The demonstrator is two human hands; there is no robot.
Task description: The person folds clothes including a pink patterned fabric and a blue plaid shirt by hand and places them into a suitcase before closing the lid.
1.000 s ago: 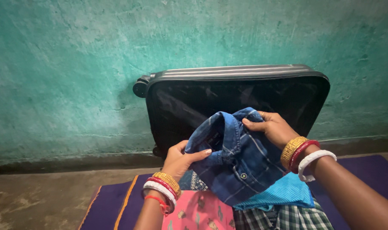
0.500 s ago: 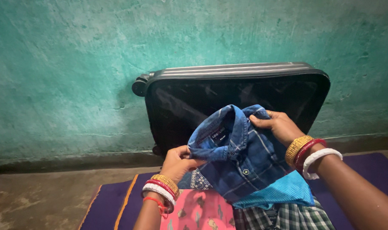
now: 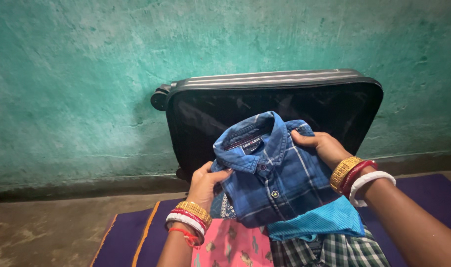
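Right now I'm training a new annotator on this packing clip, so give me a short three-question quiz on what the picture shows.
1. True or false: both hands grip the folded blue checked shirt.
2. Where does the black suitcase stand?
A. flat on the purple mat
B. open against the green wall
C. shut on a shelf
3. Fill in: just under the shirt lies a folded ____ cloth, bright in colour.

Key
1. True: the left hand holds the collar side, the right hand the far edge.
2. B
3. Turquoise
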